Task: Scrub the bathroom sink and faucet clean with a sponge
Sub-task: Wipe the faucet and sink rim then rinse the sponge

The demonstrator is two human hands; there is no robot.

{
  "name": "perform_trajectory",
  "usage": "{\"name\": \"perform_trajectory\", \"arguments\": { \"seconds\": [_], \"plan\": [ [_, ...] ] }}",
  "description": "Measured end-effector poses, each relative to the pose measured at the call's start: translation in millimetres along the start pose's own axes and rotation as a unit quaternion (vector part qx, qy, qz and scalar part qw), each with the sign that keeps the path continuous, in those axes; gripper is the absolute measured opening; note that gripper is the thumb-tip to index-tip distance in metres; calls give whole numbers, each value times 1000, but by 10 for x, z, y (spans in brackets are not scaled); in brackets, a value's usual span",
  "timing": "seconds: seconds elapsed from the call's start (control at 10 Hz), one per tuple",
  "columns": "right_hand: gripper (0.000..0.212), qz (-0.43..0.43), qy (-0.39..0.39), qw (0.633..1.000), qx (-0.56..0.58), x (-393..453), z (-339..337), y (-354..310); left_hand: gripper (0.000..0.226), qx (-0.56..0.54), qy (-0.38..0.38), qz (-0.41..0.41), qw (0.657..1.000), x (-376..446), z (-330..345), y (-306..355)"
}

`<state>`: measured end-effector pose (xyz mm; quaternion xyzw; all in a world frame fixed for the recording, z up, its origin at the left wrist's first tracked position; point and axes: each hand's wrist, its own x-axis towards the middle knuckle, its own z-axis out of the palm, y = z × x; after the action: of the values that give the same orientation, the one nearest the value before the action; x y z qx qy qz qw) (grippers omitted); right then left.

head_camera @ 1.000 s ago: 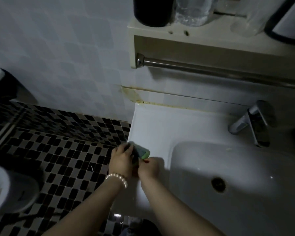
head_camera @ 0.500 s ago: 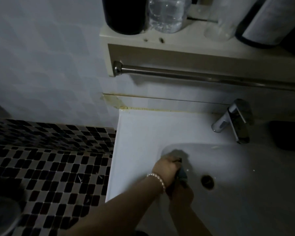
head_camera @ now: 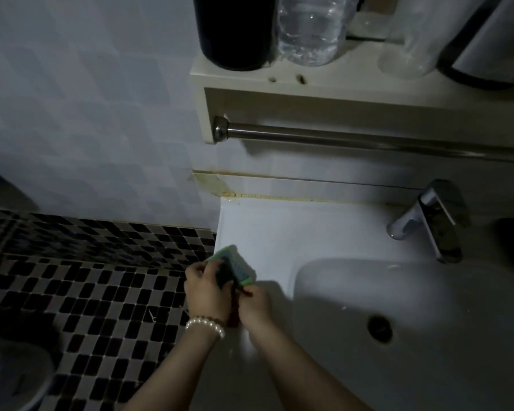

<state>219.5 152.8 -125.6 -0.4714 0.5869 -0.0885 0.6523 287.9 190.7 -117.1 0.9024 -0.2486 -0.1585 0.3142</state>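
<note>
You're gripping the sponge (head_camera: 233,266) with both hands, left hand (head_camera: 206,287) and right hand (head_camera: 254,304), at the sink's (head_camera: 279,232) nine o'clock edge; squeezing there risks dripping onto the floor (head_camera: 101,292).

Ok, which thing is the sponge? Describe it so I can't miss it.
Find the white sink and go to its left front edge, where both hands meet. The sponge is the green block they hold, the only green thing there.

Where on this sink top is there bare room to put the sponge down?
Bare patch: the white sink ledge, bordered by stained wall seam, chrome faucet and basin. Crowded: the left front corner, where both hands hold the green sponge, and the cream shelf above.
</note>
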Motion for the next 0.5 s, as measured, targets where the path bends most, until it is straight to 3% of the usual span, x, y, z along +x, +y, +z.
{"name": "perform_trajectory", "arguments": {
  "seconds": [0.1, 0.2, 0.3, 0.4, 0.5],
  "plan": [
    [19, -74, 55, 960, -264, 71, -140, -165, 43, -57, 0, -21, 998, 149, 73, -26],
    [40, -281, 90, 871, -394, 203, -263, -213, 34, -87, 30, -14, 996, 229, 109, 6],
    [63, -385, -9, 801, -459, 408, -233, -289, 17, -298, 19, -77, 951, 374, 126, 139],
    [49, -362, -6, 797, -483, 621, -169, -361, 10, -318, -17, -62, 946, 559, 143, 185],
    [42, -388, 56, 791, -470, 781, -267, -350, 13, -276, -54, -22, 959, 731, 263, 369]
  ]
}}
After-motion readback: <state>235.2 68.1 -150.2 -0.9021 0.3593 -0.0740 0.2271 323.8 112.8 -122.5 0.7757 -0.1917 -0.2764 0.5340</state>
